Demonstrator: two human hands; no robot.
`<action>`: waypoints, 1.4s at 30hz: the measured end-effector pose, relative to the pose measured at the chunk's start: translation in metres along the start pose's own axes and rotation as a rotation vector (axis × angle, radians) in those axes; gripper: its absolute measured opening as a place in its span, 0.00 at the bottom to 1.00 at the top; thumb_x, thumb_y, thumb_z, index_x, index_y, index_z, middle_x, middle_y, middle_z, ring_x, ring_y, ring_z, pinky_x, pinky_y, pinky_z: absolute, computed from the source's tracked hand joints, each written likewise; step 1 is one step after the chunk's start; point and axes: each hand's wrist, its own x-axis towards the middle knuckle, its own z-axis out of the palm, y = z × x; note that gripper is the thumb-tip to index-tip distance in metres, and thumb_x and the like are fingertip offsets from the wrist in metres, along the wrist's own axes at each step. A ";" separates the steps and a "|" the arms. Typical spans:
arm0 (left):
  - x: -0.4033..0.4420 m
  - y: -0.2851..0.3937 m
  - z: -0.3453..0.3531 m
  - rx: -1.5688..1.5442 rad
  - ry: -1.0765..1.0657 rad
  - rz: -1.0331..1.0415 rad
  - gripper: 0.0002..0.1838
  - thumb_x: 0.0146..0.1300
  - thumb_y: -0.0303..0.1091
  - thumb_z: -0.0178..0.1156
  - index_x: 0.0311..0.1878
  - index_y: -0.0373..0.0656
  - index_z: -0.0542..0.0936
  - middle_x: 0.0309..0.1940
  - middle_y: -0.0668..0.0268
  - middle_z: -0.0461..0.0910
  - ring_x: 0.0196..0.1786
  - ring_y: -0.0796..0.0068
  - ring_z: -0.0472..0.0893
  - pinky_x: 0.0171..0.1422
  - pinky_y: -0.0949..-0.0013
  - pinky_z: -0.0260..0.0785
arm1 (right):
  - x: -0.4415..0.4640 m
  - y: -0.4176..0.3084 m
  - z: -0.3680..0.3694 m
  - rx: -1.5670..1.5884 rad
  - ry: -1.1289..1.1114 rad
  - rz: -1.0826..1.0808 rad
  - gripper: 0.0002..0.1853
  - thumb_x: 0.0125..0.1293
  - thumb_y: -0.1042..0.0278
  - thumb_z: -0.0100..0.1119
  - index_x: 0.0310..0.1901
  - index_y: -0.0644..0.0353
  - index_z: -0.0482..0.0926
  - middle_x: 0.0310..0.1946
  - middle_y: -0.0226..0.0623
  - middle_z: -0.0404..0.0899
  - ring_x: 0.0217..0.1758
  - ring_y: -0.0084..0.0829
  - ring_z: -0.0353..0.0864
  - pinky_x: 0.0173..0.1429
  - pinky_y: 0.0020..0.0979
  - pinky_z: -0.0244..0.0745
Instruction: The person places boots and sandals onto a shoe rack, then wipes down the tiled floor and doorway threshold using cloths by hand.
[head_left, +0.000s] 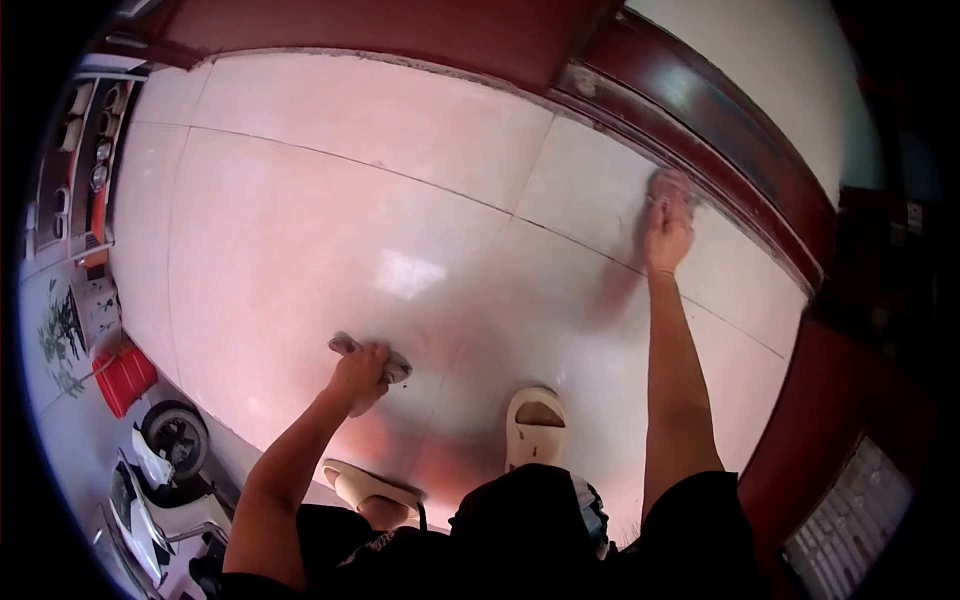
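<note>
My right hand [668,238] reaches far forward and presses a pinkish rag [672,183] on the tiled floor [290,230], close to the dark red door sill [690,165]. Its fingers lie over the rag, which partly hides them. Nearer my body, my left hand [358,378] is closed around a bunched grey-brown cloth [398,367]. That cloth sticks out on both sides of the fingers, low over the floor; whether it touches the tiles I cannot tell. A few dark specks lie beside it.
My feet wear cream slippers [536,432] at the bottom. Along the left stand a shoe rack [85,150], a red bucket [125,380] and a white two-wheeler with a black wheel [175,440]. A dark red door [400,30] borders the far side.
</note>
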 end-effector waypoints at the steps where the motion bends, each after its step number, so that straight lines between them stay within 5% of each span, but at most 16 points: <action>1: -0.002 0.003 -0.006 -0.007 -0.024 -0.012 0.26 0.51 0.31 0.63 0.54 0.36 0.68 0.50 0.50 0.73 0.54 0.51 0.76 0.56 0.54 0.71 | 0.011 -0.033 0.011 0.016 0.011 -0.087 0.19 0.69 0.58 0.51 0.58 0.55 0.78 0.52 0.41 0.82 0.49 0.45 0.83 0.55 0.39 0.76; 3: -0.006 0.004 -0.008 -0.047 0.022 0.008 0.26 0.52 0.31 0.63 0.54 0.36 0.69 0.50 0.51 0.73 0.54 0.51 0.76 0.56 0.55 0.71 | 0.023 -0.077 0.063 0.189 -0.063 -0.254 0.18 0.66 0.61 0.54 0.56 0.53 0.79 0.52 0.39 0.82 0.51 0.42 0.82 0.57 0.42 0.74; 5: -0.005 0.005 -0.007 -0.089 0.059 0.004 0.24 0.52 0.31 0.63 0.53 0.36 0.70 0.49 0.50 0.73 0.54 0.51 0.75 0.56 0.55 0.70 | 0.030 -0.143 0.102 0.016 -0.197 -0.285 0.24 0.58 0.61 0.62 0.57 0.49 0.77 0.59 0.30 0.77 0.63 0.33 0.73 0.62 0.46 0.63; 10: -0.001 0.004 0.007 -0.102 0.069 -0.094 0.22 0.52 0.30 0.63 0.51 0.37 0.71 0.46 0.51 0.75 0.52 0.52 0.76 0.55 0.54 0.71 | 0.022 -0.259 0.132 0.296 -0.640 -0.555 0.22 0.52 0.69 0.63 0.52 0.47 0.80 0.54 0.28 0.79 0.59 0.36 0.73 0.59 0.43 0.68; 13: -0.001 0.002 0.018 -0.079 0.137 -0.104 0.23 0.52 0.30 0.63 0.53 0.37 0.72 0.47 0.52 0.75 0.50 0.53 0.77 0.53 0.55 0.72 | 0.042 -0.289 0.136 0.601 -0.822 -0.398 0.23 0.52 0.77 0.60 0.52 0.49 0.80 0.52 0.34 0.79 0.55 0.40 0.77 0.59 0.37 0.73; 15: -0.001 0.003 0.021 -0.061 0.204 -0.099 0.21 0.55 0.29 0.59 0.53 0.38 0.72 0.47 0.54 0.76 0.50 0.56 0.77 0.54 0.58 0.71 | 0.075 -0.297 0.151 0.577 -0.657 -0.459 0.24 0.53 0.80 0.56 0.54 0.52 0.80 0.50 0.36 0.81 0.54 0.39 0.79 0.57 0.36 0.75; 17: 0.000 0.002 0.026 -0.058 0.225 -0.090 0.20 0.56 0.29 0.57 0.53 0.39 0.72 0.47 0.55 0.76 0.49 0.58 0.78 0.54 0.60 0.71 | 0.112 -0.295 0.176 0.421 -0.518 -0.650 0.22 0.56 0.74 0.58 0.56 0.52 0.78 0.53 0.35 0.80 0.56 0.40 0.77 0.60 0.37 0.72; 20: -0.001 0.001 0.029 -0.077 0.225 -0.088 0.19 0.55 0.29 0.58 0.52 0.39 0.73 0.46 0.55 0.76 0.48 0.58 0.78 0.54 0.61 0.71 | 0.099 -0.284 0.195 0.147 -0.379 -0.637 0.25 0.55 0.69 0.62 0.57 0.49 0.77 0.56 0.31 0.78 0.59 0.41 0.74 0.64 0.42 0.67; 24: 0.001 0.003 0.028 -0.061 0.274 -0.102 0.19 0.54 0.29 0.60 0.50 0.39 0.73 0.46 0.55 0.76 0.48 0.59 0.78 0.53 0.62 0.72 | 0.051 -0.268 0.163 0.386 -0.820 -0.572 0.25 0.52 0.71 0.63 0.55 0.50 0.79 0.58 0.31 0.75 0.58 0.43 0.74 0.61 0.41 0.71; 27: 0.002 0.003 0.031 -0.001 0.285 -0.104 0.19 0.54 0.29 0.60 0.49 0.39 0.73 0.46 0.56 0.76 0.48 0.60 0.78 0.52 0.62 0.72 | 0.059 -0.265 0.141 0.792 -0.983 -0.251 0.26 0.51 0.74 0.61 0.55 0.51 0.79 0.57 0.34 0.76 0.58 0.44 0.74 0.61 0.41 0.72; 30: 0.003 0.000 0.033 0.004 0.277 -0.092 0.19 0.54 0.30 0.61 0.49 0.39 0.73 0.45 0.56 0.76 0.49 0.60 0.78 0.52 0.62 0.72 | 0.108 -0.257 0.144 0.408 -0.621 -0.397 0.26 0.53 0.76 0.59 0.57 0.53 0.78 0.58 0.40 0.76 0.60 0.43 0.72 0.64 0.37 0.70; 33: -0.004 0.005 0.024 -0.056 0.227 -0.091 0.20 0.54 0.31 0.61 0.50 0.37 0.73 0.46 0.54 0.76 0.50 0.56 0.78 0.53 0.59 0.72 | 0.062 -0.252 0.163 0.086 -0.401 -0.387 0.23 0.53 0.72 0.61 0.54 0.53 0.79 0.56 0.38 0.77 0.60 0.43 0.72 0.64 0.39 0.70; 36: 0.000 0.001 0.027 -0.059 0.279 -0.079 0.21 0.54 0.31 0.62 0.51 0.37 0.73 0.47 0.53 0.76 0.50 0.54 0.78 0.53 0.58 0.72 | 0.028 -0.280 0.139 0.413 -0.887 -0.510 0.24 0.51 0.72 0.61 0.54 0.49 0.80 0.52 0.34 0.79 0.56 0.41 0.75 0.63 0.39 0.71; 38: 0.001 -0.001 0.036 -0.083 0.306 -0.069 0.21 0.53 0.31 0.64 0.51 0.38 0.73 0.47 0.53 0.76 0.51 0.55 0.78 0.53 0.58 0.72 | 0.037 -0.296 0.134 0.535 -0.951 -0.421 0.24 0.51 0.75 0.60 0.54 0.51 0.80 0.53 0.37 0.79 0.56 0.41 0.76 0.62 0.40 0.71; 40: -0.002 0.002 0.027 -0.153 0.294 -0.072 0.22 0.52 0.32 0.65 0.50 0.38 0.73 0.47 0.54 0.76 0.51 0.56 0.78 0.53 0.58 0.73 | 0.071 -0.313 0.139 0.500 -0.834 -0.225 0.24 0.52 0.74 0.59 0.55 0.51 0.80 0.54 0.40 0.78 0.56 0.42 0.76 0.62 0.41 0.71; 42: 0.003 -0.001 0.037 -0.101 0.322 -0.087 0.24 0.50 0.35 0.68 0.50 0.40 0.73 0.46 0.57 0.77 0.50 0.59 0.78 0.55 0.60 0.71 | 0.106 -0.293 0.173 0.284 -0.513 -0.417 0.24 0.52 0.72 0.59 0.55 0.52 0.79 0.53 0.41 0.79 0.56 0.42 0.76 0.62 0.43 0.70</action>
